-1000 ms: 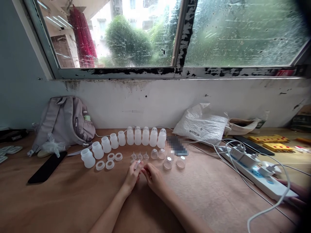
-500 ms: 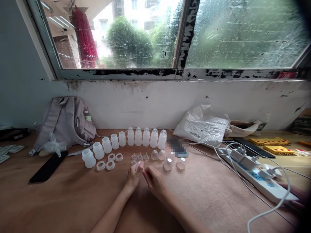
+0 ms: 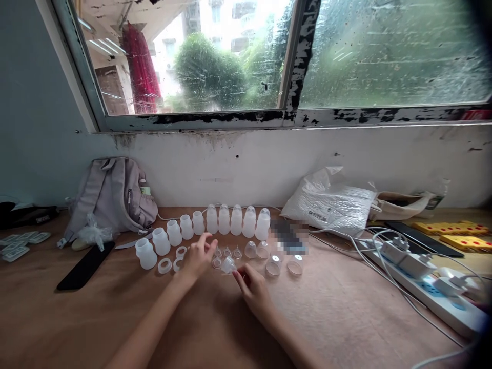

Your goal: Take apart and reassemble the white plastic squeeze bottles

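Pinching a small, clear plastic piece [image 3: 228, 265] over the brown wooden surface [image 3: 330, 312], that's the right hand [image 3: 251, 287]; the left hand [image 3: 199, 258], fingers parted, hangs beside frosted white plastic rings [image 3: 165, 271]. Dark print [image 3: 321, 213] marks the crinkled silver plastic bag [image 3: 342, 201], too blurred to read.

Bare left hand [image 3: 198, 256], slender, thin fingers [image 3: 209, 246]. Right hand [image 3: 252, 287] likewise bare and slender, rounded knuckles. Left forearm [image 3: 154, 318] and right forearm [image 3: 286, 328] bare to the near edge of view: smooth outline, tapering towards narrow, bare wrists [image 3: 185, 279]. Nails too small to make out.
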Demonstrator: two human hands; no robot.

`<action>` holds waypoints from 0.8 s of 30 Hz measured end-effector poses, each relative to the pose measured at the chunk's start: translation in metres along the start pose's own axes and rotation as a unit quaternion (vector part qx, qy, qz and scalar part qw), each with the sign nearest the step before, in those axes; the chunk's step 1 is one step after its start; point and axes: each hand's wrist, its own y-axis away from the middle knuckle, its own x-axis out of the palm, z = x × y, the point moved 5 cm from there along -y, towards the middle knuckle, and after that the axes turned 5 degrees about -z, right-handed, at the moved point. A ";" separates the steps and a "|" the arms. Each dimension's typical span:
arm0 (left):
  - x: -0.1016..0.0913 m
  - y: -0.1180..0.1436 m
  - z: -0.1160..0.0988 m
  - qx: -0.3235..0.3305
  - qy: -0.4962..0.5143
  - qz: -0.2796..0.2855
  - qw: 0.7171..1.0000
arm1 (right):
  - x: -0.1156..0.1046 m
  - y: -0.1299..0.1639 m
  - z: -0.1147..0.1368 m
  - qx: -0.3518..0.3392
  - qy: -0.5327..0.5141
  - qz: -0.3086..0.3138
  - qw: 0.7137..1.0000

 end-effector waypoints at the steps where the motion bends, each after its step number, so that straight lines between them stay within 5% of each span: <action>1: -0.005 -0.015 0.006 -0.009 -0.056 -0.001 0.998 | 0.001 -0.001 -0.002 0.009 -0.006 0.002 1.000; 3: -0.012 -0.043 0.018 -0.026 -0.169 0.010 0.985 | 0.004 -0.002 -0.006 0.023 -0.019 0.007 1.000; 7: -0.011 -0.085 0.035 -0.054 -0.220 0.002 0.974 | 0.009 -0.001 -0.009 0.039 -0.033 0.016 0.999; 12: -0.001 -0.093 0.039 -0.046 -0.237 -0.015 0.970 | 0.011 -0.001 -0.012 0.045 -0.040 0.020 0.998; 17: -0.020 -0.051 0.019 0.003 -0.222 -0.090 0.971 | 0.004 -0.003 -0.013 0.079 -0.078 -0.016 0.994; 21: -0.044 0.011 -0.008 0.136 -0.123 -0.206 0.961 | -0.002 -0.001 -0.009 0.100 -0.121 -0.044 0.987; 24: -0.038 0.050 -0.009 0.171 -0.074 -0.167 0.968 | -0.001 0.001 -0.008 0.106 -0.138 -0.038 0.984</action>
